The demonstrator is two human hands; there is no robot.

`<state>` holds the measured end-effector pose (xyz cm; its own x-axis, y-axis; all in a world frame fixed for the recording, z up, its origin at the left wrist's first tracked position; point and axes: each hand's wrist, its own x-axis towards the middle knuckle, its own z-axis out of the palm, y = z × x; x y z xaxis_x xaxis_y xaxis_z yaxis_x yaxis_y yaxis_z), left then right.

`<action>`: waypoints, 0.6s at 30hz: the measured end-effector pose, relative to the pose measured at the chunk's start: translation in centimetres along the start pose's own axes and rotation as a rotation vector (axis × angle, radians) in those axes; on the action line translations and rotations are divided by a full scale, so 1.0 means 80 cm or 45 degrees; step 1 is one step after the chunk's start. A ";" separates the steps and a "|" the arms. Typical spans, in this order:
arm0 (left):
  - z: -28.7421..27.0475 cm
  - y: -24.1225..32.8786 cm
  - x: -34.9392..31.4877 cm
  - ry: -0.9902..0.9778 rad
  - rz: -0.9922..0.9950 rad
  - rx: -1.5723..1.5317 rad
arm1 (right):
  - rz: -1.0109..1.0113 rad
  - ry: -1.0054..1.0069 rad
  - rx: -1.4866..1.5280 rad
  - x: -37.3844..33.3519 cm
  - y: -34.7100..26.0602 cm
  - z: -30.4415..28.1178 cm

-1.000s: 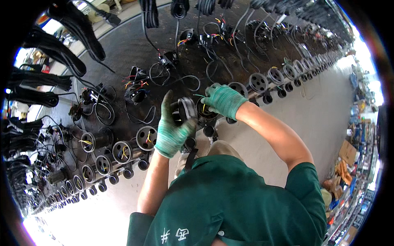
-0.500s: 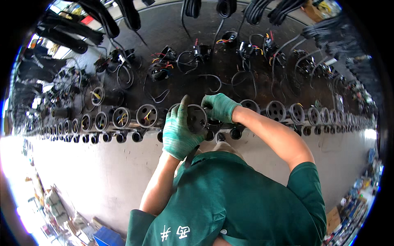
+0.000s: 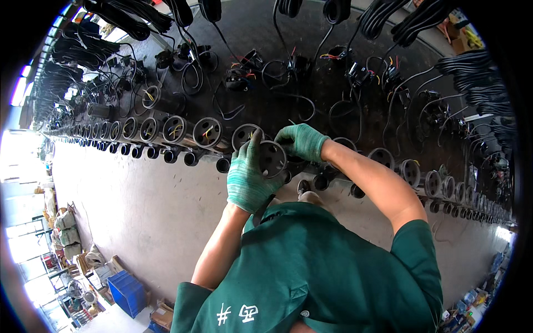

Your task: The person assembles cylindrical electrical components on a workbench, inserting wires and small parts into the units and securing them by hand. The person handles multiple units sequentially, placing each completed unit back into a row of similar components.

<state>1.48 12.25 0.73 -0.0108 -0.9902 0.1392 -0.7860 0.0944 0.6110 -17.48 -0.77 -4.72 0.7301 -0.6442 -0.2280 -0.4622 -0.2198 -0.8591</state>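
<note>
the left hand (image 3: 248, 177), in a green and white knitted glove, holds a black round housing (image 3: 272, 159) with holes in its end face. its fingers wrap the left side of the housing, pinching it, with the index finger stretched up along the rim and the thumb toward the lower edge. the housing is just in front of the near edge of a dark bench (image 3: 277, 41), its holed face turned toward the wearer.

the right hand (image 3: 302, 143), gloved alike, is at the housing's upper right. its fingers are bent and close together; the tips are hidden, so i cannot tell whether they pinch anything.

a row of similar housings lines the bench edge on both sides. just left of the hands, a grey-black housing (image 3: 207, 133) shows yellow and red wires inside; to the right, another wide housing (image 3: 381, 158) is partly covered by the right forearm. short black tubes (image 3: 191, 159) sit below the row.

farther back on the bench lie black parts with coloured wires (image 3: 237, 81) and looped cables. thick bundles of black cable (image 3: 335, 11) hang at the far side. a blue bin (image 3: 127, 292) stands on the grey floor (image 3: 161, 205) at the lower left.
</note>
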 end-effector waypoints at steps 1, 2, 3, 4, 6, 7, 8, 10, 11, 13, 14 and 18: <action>0.000 -0.001 0.000 -0.019 -0.009 -0.003 | -0.009 0.009 -0.019 -0.002 -0.002 0.000; 0.001 -0.004 -0.001 -0.039 -0.018 -0.005 | -0.017 0.020 -0.037 -0.004 -0.004 0.000; 0.001 -0.005 -0.001 -0.066 -0.025 -0.008 | -0.041 0.031 -0.039 -0.003 0.002 0.001; 0.001 -0.004 -0.001 -0.078 -0.034 -0.007 | -0.065 0.044 -0.040 0.000 0.012 0.003; 0.002 -0.005 0.002 -0.098 -0.059 -0.008 | -0.008 0.033 0.001 0.000 0.011 0.004; 0.002 -0.007 0.001 -0.097 -0.048 -0.015 | 0.072 0.010 0.042 -0.002 -0.001 0.001; 0.001 -0.009 0.001 -0.096 -0.038 -0.023 | 0.152 -0.013 0.083 -0.003 -0.008 0.001; 0.002 -0.010 0.002 -0.102 -0.019 -0.041 | 0.088 0.016 0.030 -0.003 -0.005 0.001; 0.002 -0.010 0.002 -0.106 -0.015 -0.050 | 0.055 0.029 0.003 -0.003 -0.003 0.002; 0.001 -0.010 0.002 -0.125 -0.019 -0.051 | 0.044 0.030 -0.031 -0.002 -0.001 0.003; 0.000 -0.009 0.003 -0.140 -0.024 -0.044 | 0.038 0.030 -0.048 -0.002 0.000 0.003; -0.005 0.000 0.011 -0.245 -0.029 0.059 | 0.100 -0.057 -0.083 0.000 0.000 -0.004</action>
<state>1.70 11.38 1.16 -0.1070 -0.9939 -0.0284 -0.8150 0.0713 0.5751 -17.65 -0.98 -4.59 0.7114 -0.6283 -0.3150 -0.5496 -0.2179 -0.8065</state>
